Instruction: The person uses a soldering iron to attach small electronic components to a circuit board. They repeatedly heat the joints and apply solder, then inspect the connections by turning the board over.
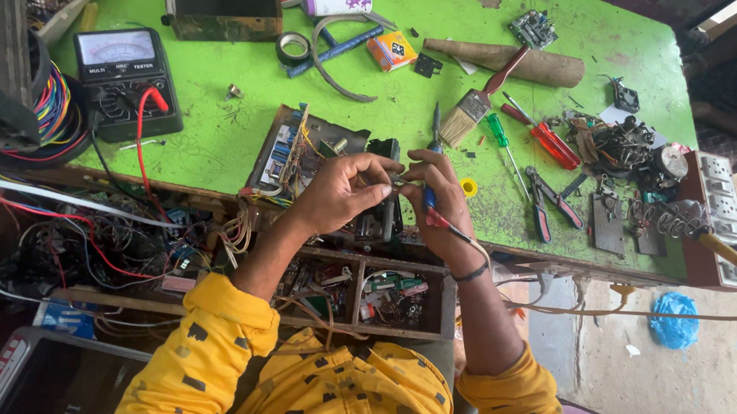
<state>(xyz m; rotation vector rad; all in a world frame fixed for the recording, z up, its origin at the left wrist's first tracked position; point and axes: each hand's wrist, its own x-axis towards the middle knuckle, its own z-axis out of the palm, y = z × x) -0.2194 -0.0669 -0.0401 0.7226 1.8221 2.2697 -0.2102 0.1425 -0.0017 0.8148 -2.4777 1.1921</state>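
Observation:
My left hand (346, 191) pinches a small part or wire between thumb and fingers over an opened circuit board assembly (300, 151) at the near edge of the green table (232, 113). My right hand (436, 189) meets it fingertip to fingertip and grips a thin blue-handled tool (431, 196) with a cord trailing from it; what the tool is cannot be told for sure. What lies between the fingertips is too small to make out.
An analog multimeter (122, 77) with red and black leads sits at the left. A paintbrush (474, 104), screwdrivers (545, 138), pliers (550, 203), tape roll (292, 46) and a switchboard (719, 217) lie right. An open drawer (362, 294) of parts is below. Tangled wires (102, 234) fill the left.

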